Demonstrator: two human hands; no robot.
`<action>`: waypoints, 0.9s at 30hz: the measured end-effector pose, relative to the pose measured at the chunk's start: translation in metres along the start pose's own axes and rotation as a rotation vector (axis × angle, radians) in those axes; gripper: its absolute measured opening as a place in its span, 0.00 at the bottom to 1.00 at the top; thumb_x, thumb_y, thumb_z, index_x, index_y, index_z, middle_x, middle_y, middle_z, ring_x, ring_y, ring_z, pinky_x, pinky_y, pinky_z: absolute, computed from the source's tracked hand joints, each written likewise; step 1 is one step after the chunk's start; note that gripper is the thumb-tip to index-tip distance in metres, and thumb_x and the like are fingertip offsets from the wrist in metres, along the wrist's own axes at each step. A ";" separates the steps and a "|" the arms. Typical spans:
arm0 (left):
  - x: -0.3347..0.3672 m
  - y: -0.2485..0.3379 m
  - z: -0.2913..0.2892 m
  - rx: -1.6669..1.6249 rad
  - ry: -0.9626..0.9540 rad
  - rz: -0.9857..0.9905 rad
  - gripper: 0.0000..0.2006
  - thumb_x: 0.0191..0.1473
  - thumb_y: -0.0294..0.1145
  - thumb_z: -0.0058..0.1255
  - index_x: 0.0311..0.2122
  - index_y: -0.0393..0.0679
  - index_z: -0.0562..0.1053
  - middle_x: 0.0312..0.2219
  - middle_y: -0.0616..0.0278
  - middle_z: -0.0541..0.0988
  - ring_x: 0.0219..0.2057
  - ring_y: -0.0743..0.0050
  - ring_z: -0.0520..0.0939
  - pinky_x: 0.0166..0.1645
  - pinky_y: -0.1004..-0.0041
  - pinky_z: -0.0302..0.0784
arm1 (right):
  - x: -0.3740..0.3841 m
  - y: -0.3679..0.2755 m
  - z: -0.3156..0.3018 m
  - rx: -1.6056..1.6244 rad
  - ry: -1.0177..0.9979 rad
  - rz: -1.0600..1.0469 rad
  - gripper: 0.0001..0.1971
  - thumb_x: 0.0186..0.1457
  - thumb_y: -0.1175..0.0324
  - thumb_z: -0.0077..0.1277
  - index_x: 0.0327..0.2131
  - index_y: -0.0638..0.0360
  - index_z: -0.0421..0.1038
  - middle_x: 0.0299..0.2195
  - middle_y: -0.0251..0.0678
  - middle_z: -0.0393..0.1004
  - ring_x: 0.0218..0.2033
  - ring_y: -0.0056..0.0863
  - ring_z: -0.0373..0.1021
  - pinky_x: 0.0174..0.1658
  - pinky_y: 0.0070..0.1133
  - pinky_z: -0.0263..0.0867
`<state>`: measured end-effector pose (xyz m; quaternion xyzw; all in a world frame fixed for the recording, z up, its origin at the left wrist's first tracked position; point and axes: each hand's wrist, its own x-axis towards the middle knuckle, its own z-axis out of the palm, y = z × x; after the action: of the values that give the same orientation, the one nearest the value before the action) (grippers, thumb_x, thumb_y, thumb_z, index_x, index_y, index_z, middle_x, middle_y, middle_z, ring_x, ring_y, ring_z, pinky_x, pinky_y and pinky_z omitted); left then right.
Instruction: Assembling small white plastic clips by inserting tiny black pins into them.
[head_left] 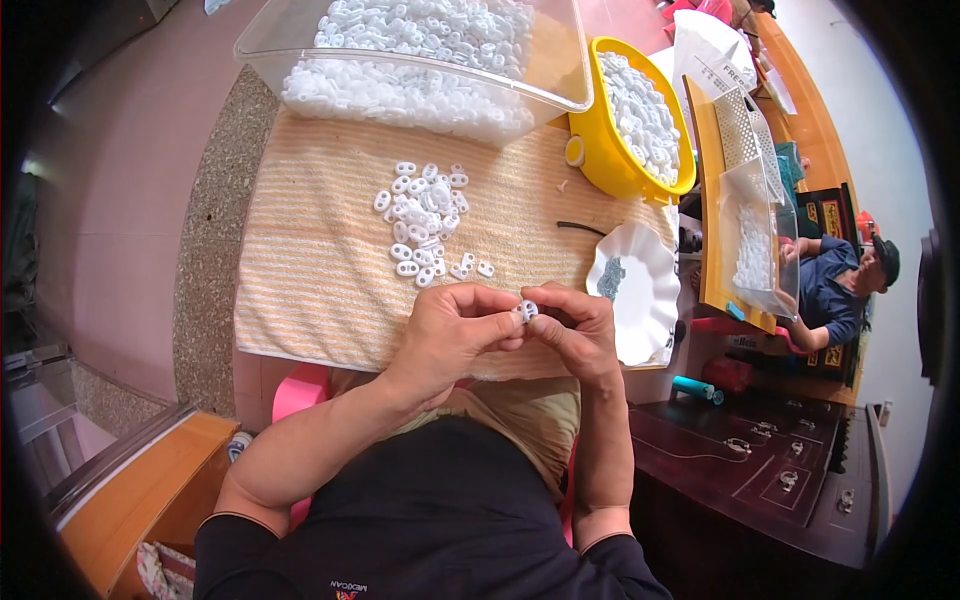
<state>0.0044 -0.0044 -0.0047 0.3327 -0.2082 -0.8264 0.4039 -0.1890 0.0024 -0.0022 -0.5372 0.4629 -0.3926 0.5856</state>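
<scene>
Between the fingertips of both hands is a small white two-hole cord lock. My left hand pinches it from the left, thumb and fingers closed. From the other side my right hand grips the same piece with thumb and forefinger. Just beyond my left hand, a loose pile of similar white oval cord locks lies on the striped towel. Right of my right hand stands a white scalloped plate with a small heap of grey metal bits, too small to make out.
A clear plastic bin full of white pieces stands at the far edge, beside a yellow tub of more. A short black strip lies near the plate. At the right, another person sits by a clear box of white pieces.
</scene>
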 end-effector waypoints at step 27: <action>0.001 0.000 -0.001 -0.134 -0.028 -0.095 0.07 0.52 0.24 0.55 0.37 0.35 0.74 0.30 0.59 0.79 0.30 0.77 0.80 0.38 0.78 0.79 | -0.005 0.007 0.001 0.256 0.058 0.093 0.15 0.52 0.77 0.55 0.44 0.69 0.71 0.37 0.40 0.77 0.37 0.24 0.74 0.42 0.20 0.71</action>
<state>0.0046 -0.0051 -0.0053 0.3029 -0.1422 -0.8612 0.3826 -0.1892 0.0084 -0.0087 -0.4244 0.4502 -0.4364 0.6533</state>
